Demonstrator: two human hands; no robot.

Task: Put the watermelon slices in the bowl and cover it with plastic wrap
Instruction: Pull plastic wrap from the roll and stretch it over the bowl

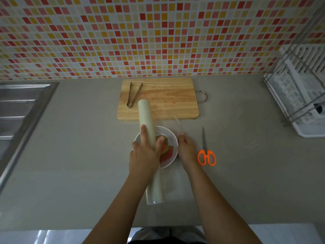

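- The sink (22, 106) sits at the far left of the counter (79, 164), well apart from the work.
- The tongs (134, 94) lie on the left part of the cutting board (163, 101), which is stained with juice.
- The left hand (144, 155) is clenched around the roll of plastic wrap (146, 117), held over the bowl (173, 140).
- The roll's long axis runs away from the person, from near the body toward the board.
- The watermelon slices (166, 152) already lie in the bowl, just right of the roll.
- The right hand (186, 148) pinches the loose film (175, 124), which stretches rightward from the roll.
- I judge the next pull goes rightward, across the bowl.
- The scissors (206, 152) lie just right of that hand, which is nearer them.
- The dish rack (302, 88) stands far right.
- No readable writing or brand shows anywhere.
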